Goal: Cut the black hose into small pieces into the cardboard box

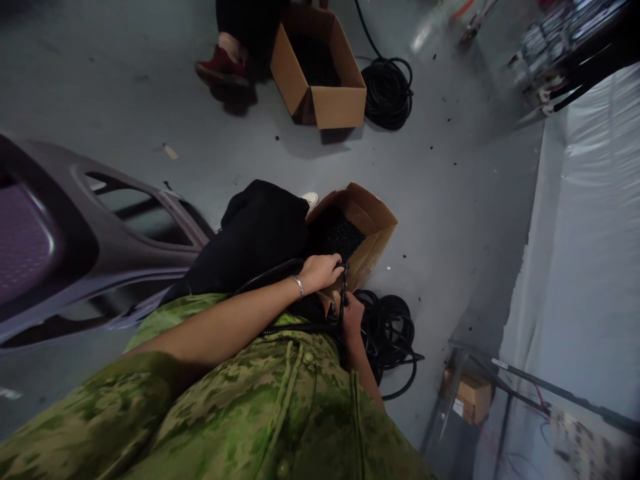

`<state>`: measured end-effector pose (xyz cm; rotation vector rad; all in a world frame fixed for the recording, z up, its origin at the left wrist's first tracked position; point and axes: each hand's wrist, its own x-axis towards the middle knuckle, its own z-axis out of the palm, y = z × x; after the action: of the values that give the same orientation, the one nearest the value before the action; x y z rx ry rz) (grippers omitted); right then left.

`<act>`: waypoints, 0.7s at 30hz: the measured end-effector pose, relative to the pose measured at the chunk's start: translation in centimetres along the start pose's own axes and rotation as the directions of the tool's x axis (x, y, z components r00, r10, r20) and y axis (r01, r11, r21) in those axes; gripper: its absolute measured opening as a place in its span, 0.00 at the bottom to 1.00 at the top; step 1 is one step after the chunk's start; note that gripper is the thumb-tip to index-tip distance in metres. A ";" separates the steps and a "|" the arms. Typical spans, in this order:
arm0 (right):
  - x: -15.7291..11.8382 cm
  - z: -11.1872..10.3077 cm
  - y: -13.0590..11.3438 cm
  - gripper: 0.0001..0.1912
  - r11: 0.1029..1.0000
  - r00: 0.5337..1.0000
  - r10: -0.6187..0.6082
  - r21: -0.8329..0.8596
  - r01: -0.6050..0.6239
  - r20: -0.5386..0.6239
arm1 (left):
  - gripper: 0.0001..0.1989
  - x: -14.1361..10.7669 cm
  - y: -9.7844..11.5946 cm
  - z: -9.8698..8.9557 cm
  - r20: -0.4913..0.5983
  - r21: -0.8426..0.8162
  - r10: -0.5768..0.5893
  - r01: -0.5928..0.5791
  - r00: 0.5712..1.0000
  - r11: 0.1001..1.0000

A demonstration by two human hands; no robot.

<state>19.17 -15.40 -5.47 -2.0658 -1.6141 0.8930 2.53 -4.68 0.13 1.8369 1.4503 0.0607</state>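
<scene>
My left hand [323, 272], with a bracelet at its wrist, is closed in a pinch over the near edge of an open cardboard box [377, 223]. A small black piece [345, 266] shows at its fingertips; its kind cannot be made out. Just below and to the right, my right hand [354, 315] is closed around a black hose [342, 303] that runs up towards the left fingertips. More of the hose crosses my lap. Inside the box lies a mass of small black parts [345, 233]. A coil of black hose [393, 327] rests on the floor beside my right hand.
Ahead, another person's red shoe [223, 67] is beside a second cardboard box [340, 107] and another hose coil [389, 93]. A purple-grey moulded seat or frame [135, 260] stands at left. At right are a metal frame [500, 373], a small carton [474, 398] and white sheeting [590, 200].
</scene>
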 end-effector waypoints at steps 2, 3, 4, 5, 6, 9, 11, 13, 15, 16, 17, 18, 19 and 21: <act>0.1 -0.4 -0.1 0.28 0.998 0.998 0.009 0.065 -0.013 0.066 | 0.16 0.0 0.0 0.1 0.002 0.017 0.025 -0.025 1.000 1.000; 0.1 -0.6 -0.1 0.27 0.994 0.995 0.012 0.108 -0.023 0.103 | 0.16 0.0 0.0 0.1 0.006 0.026 0.039 -0.039 0.999 0.999; 0.2 -0.8 -0.2 0.26 0.988 0.990 0.015 0.150 -0.036 0.137 | 0.16 -0.1 0.1 0.2 0.011 0.035 0.052 -0.052 0.999 0.998; 0.4 -1.0 -0.4 0.25 0.982 0.987 0.019 0.181 -0.049 0.161 | 0.16 -0.1 0.1 0.3 0.016 0.042 0.062 -0.062 0.998 0.997; 0.5 -1.1 -0.5 0.24 0.978 0.984 0.028 0.200 -0.064 0.177 | 0.17 0.0 0.0 0.3 0.019 0.048 0.068 -0.069 0.997 0.996; 1.1 -1.1 -0.7 0.21 0.977 0.981 0.062 0.191 -0.097 0.183 | 0.17 0.0 0.0 0.5 0.027 0.057 0.066 -0.067 0.997 0.996; 1.4 -0.9 -0.7 0.20 0.979 0.983 0.065 0.178 -0.097 0.174 | 0.17 0.1 -0.1 0.5 0.035 0.060 0.058 -0.060 0.998 0.996; 1.6 -0.8 -0.6 0.20 0.981 0.984 0.054 0.176 -0.084 0.170 | 0.17 0.1 -0.1 0.5 0.039 0.061 0.058 -0.060 0.998 0.996; 1.7 -0.6 -0.3 0.20 0.980 0.984 0.045 0.186 -0.077 0.170 | 0.17 0.1 -0.2 0.5 0.040 0.063 0.068 -0.070 0.997 0.996; 1.7 -0.6 -0.2 0.20 0.979 0.985 0.042 0.192 -0.074 0.170 | 0.17 0.2 -0.2 0.5 0.041 0.066 0.077 -0.079 0.996 0.995; 1.7 -0.6 0.0 0.20 0.978 0.985 0.039 0.197 -0.072 0.171 | 0.17 0.2 -0.2 0.6 0.043 0.070 0.085 -0.088 0.995 0.994; 1.6 -0.6 0.1 0.21 0.977 0.985 0.037 0.200 -0.071 0.171 | 0.17 0.2 -0.2 0.6 0.044 0.075 0.091 -0.095 0.995 0.993; 1.6 -0.6 0.2 0.21 0.978 0.984 0.037 0.198 -0.071 0.173 | 0.17 0.1 -0.2 0.6 0.046 0.080 0.094 -0.098 0.994 0.992; 1.6 -0.6 0.3 0.21 0.980 0.984 0.036 0.189 -0.070 0.176 | 0.18 0.1 -0.1 0.6 0.047 0.085 0.091 -0.094 0.995 0.992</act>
<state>20.05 -13.89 -5.63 -1.9497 -1.4927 1.2269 2.72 -4.87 -0.40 1.9643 1.3569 0.0036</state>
